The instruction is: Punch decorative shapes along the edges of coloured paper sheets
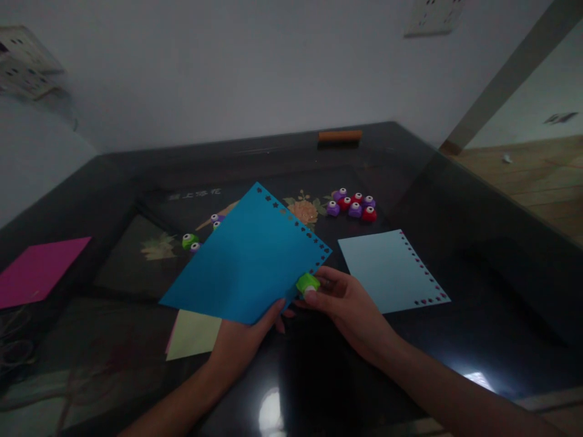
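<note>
A blue paper sheet [241, 261] is raised at an angle above the dark tabletop, with small flower-shaped holes along its upper right edge and part of the lower right one. My left hand [248, 334] grips the sheet's bottom edge, thumb on top and the other fingers mostly hidden beneath. In my right hand [344, 300] is a green punch [308, 283], held between thumb and fingers at the sheet's lower right edge. To the right lies a light blue sheet [387, 267] with punched holes along two edges.
Several purple and red punches [355, 209] cluster behind the light blue sheet. Green and purple punches [189, 241] lie left of the blue sheet. A pink sheet [40, 270], a pale yellow sheet [194, 334] and an orange-brown cylinder [340, 136] are on the table [478, 243].
</note>
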`<state>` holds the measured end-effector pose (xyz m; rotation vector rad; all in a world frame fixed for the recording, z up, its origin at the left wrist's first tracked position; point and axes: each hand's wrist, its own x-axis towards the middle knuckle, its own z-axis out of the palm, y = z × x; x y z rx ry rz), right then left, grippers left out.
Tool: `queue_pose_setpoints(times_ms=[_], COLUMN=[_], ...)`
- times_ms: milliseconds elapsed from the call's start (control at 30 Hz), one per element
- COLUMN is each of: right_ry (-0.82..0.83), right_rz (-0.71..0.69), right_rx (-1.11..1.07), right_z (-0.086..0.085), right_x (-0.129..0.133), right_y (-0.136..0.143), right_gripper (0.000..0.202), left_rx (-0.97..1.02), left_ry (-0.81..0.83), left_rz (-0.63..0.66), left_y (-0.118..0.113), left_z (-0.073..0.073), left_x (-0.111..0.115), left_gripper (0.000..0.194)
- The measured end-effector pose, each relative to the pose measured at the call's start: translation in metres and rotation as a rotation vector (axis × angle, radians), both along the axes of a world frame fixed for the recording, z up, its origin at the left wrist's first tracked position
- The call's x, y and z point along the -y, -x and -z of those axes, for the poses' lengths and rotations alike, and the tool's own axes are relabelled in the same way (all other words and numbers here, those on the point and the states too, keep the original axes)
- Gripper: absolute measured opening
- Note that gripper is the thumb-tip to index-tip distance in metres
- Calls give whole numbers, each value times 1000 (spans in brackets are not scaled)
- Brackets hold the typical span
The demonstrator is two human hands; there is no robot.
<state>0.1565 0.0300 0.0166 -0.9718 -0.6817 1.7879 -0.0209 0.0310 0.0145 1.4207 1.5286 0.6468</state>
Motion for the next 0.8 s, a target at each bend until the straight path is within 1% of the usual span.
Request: queue_pose_setpoints(times_ms=[167,300,400,567,800], right_ry=[-29,-39,-47,-53,-49], right_rz=[-2,-3,14,21,42], right_rx=[8,10,21,75,93], right_z=[2,3,3,3,4], right_x=[1,1,0,-1,-1], right_y=[-1,0,0,-1,-1], right_gripper=[31,33,34,27,30], left_rx=[-5,-12,-33,-90,-114], left_ry=[-1,8,25,54,46], left_rz=[25,64,87,89,113], left_y=[0,1,1,0,0], left_z=[2,3,1,-3,-8], left_x=[0,3,4,4,3], left_gripper=[29,29,31,35,35])
